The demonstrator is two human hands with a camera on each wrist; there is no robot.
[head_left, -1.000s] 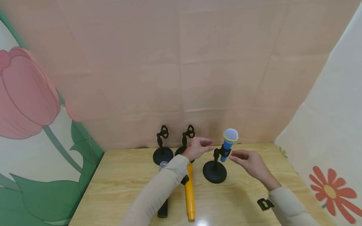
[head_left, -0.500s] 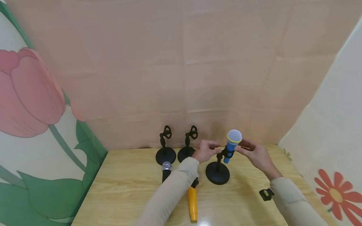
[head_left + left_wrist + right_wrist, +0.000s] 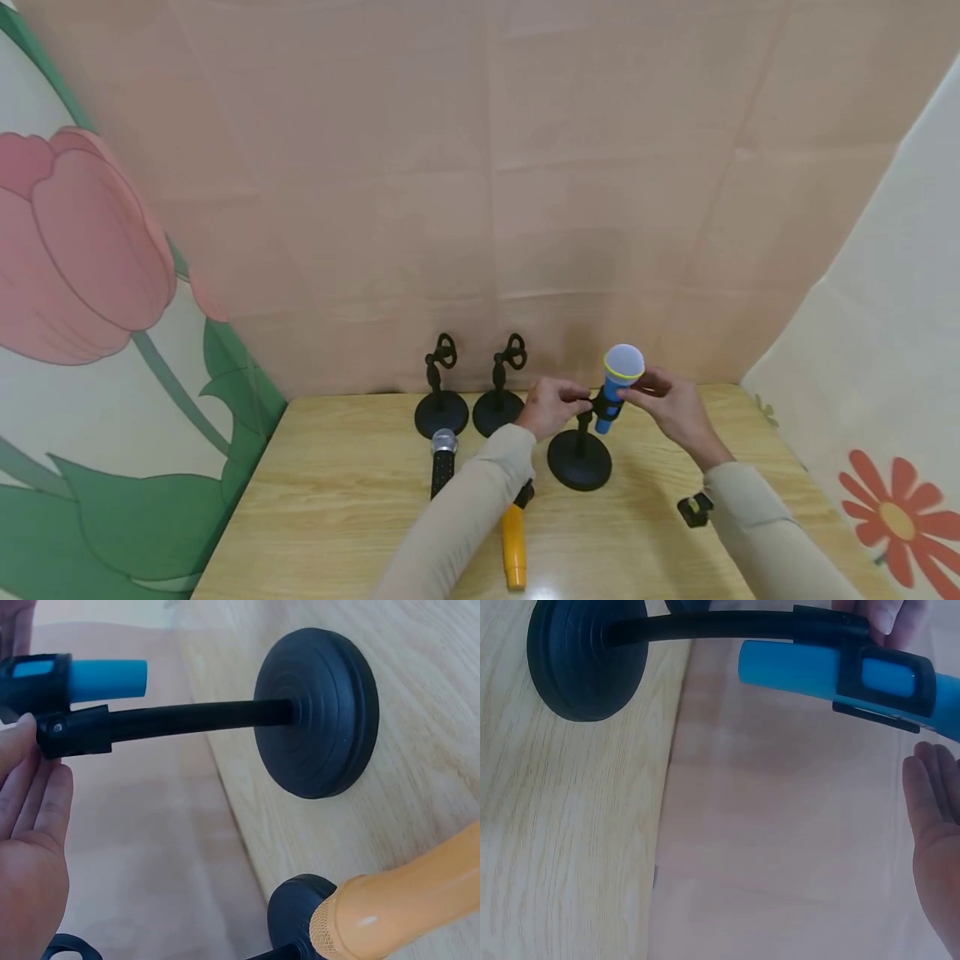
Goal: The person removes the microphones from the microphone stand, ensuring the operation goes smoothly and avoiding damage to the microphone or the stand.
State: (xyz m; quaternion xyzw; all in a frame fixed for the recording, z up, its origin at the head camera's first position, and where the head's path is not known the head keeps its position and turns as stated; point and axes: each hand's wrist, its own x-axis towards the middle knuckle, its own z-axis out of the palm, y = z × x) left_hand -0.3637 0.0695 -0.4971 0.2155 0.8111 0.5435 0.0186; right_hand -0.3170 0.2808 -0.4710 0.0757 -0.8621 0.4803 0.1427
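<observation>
A blue toy microphone (image 3: 624, 362) with a white head and yellow ring leans upright in the clip of a black desk microphone stand (image 3: 579, 461). My left hand (image 3: 551, 406) pinches the stand's joint just below the clip; in the left wrist view the thumb lies on that joint (image 3: 75, 731). From the other side, my right hand (image 3: 678, 412) holds the microphone between thumb and fingers, close under its head. The right wrist view shows the blue handle (image 3: 787, 667) running through the black clip (image 3: 885, 679), its lower end sticking out.
Two more black stands, one at the left (image 3: 441, 414) and one in the middle (image 3: 497, 411), stand with bare clips along the table's back edge. A black microphone with a silver head (image 3: 444, 454) and an orange microphone (image 3: 513, 550) lie partly under the left sleeve (image 3: 465, 508).
My left hand has moved right from beside the middle stand to the joint of the right stand. My right hand has closed in on the blue microphone. The view has shifted slightly.
</observation>
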